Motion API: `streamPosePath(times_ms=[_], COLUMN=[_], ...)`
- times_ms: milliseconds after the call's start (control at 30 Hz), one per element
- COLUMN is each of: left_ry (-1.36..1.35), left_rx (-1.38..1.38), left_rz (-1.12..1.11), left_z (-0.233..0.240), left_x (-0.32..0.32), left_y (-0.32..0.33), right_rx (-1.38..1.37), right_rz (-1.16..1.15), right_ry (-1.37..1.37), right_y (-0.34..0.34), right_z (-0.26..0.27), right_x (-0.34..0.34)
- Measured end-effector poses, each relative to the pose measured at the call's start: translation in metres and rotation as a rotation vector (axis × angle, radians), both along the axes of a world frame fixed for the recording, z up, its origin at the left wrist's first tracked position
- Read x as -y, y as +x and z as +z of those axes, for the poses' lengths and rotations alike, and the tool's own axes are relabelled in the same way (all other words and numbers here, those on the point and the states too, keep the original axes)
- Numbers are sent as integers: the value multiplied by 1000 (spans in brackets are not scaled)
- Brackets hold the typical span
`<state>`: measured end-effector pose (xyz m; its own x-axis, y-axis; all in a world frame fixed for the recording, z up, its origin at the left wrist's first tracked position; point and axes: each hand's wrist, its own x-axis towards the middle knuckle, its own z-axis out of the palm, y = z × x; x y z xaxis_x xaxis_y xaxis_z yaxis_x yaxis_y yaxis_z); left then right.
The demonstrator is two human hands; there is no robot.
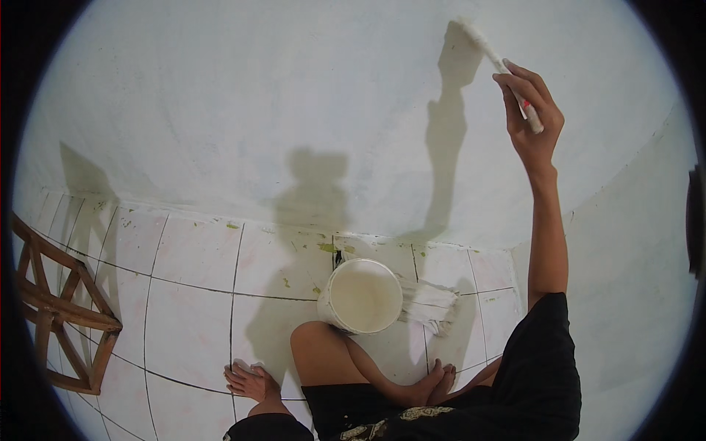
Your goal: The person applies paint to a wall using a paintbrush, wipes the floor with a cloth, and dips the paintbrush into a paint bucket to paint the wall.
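My right hand (532, 105) is raised at the upper right, its fingers wrapped around the handle of a paintbrush (485, 47). The pale, paint-coated bristle end lies against or very close to the whitish-blue wall (237, 99). Palm down, my left hand (251, 381) rests on the tiled floor (187, 320) with its fingers apart and nothing in it. Between the wall and my bent knee stands a white plastic bucket (326, 300), with off-white paint (365, 297) inside. A crumpled whitish cloth (433, 303) lies on the tiles just right of the bucket.
A brown wooden lattice-framed piece of furniture (69, 314) stands at the far left. Green and white paint flecks (231, 226) mark the tiles along the wall's foot. A second wall (618, 264) meets the painted one at the right. A dark object (694, 220) shows at the right rim.
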<state>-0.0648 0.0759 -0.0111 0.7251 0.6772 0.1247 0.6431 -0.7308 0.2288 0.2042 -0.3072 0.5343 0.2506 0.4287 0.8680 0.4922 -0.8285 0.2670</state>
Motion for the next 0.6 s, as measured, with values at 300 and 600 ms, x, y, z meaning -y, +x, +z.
streamPosePath(times_ms=[300,600], left_ry=[-77,-2], left_rx=[3,4], left_rz=[19,-3], left_z=[8,8], left_x=[5,9], left_y=[9,9], right_rx=[-553,-1621], right_rz=[11,270], right_ry=[236,184], right_y=[-40,-130], right_z=[-105,-232], right_x=[18,-29])
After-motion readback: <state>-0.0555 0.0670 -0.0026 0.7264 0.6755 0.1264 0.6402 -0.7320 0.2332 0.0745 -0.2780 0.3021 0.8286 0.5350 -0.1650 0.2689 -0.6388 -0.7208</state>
